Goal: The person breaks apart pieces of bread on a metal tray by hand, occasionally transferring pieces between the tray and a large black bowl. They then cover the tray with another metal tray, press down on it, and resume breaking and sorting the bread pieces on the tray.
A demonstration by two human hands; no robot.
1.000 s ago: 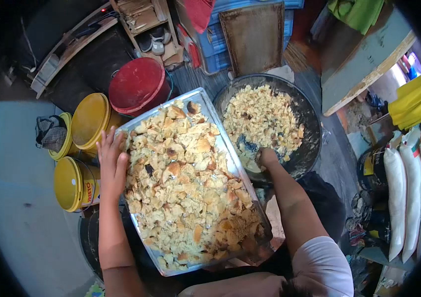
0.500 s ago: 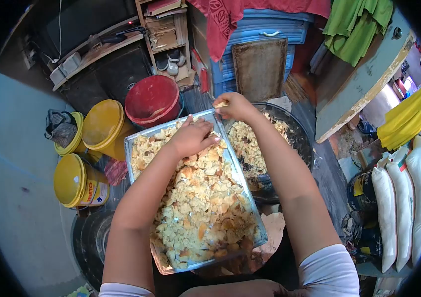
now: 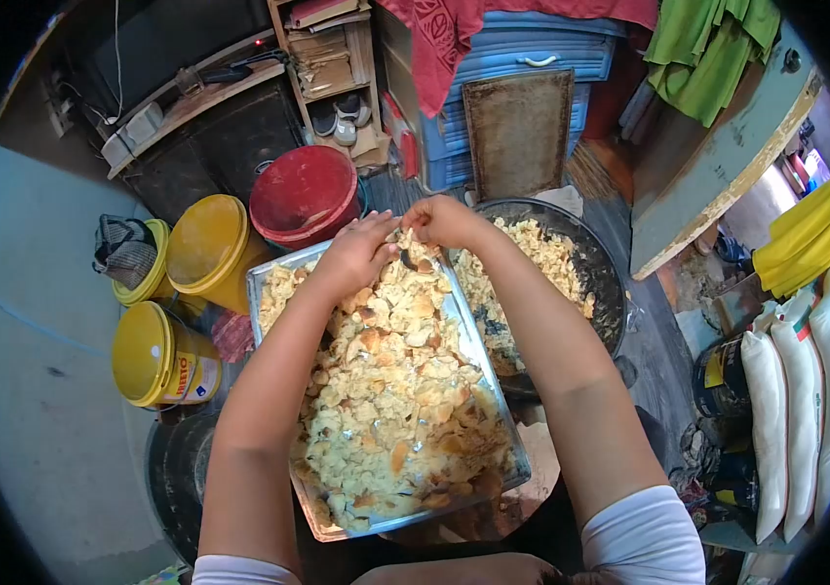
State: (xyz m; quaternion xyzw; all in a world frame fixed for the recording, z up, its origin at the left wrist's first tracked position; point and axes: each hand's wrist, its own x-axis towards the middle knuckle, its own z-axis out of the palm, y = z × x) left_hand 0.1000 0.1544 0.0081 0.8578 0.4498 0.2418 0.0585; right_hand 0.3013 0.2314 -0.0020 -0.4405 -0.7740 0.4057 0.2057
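A rectangular metal tray [image 3: 493, 382] is heaped with torn, browned pieces of bread [image 3: 386, 380], and it slants away from me. My left hand [image 3: 361, 255] lies over the bread at the tray's far end, its fingers stretched out. Beside it, my right hand [image 3: 442, 222] is curled at the far rim, fingers pinched on bread pieces; its fingertips are partly hidden. Right of the tray, and partly behind my right forearm, a wide black basin [image 3: 605, 258] holds more crumbled bread [image 3: 532, 255].
A red bucket [image 3: 306, 195] stands beyond the tray's far left corner. Yellow buckets [image 3: 205, 239] line the left wall. Another black basin [image 3: 173, 468] sits at lower left. White filled sacks [image 3: 800, 409] stand at right, below an open door [image 3: 717, 156]. Blue drawers [image 3: 532, 63] are behind.
My right hand has moved left from above the basin's edge to the tray's far rim. My left hand has slid slightly toward the far end. The view has shifted a little.
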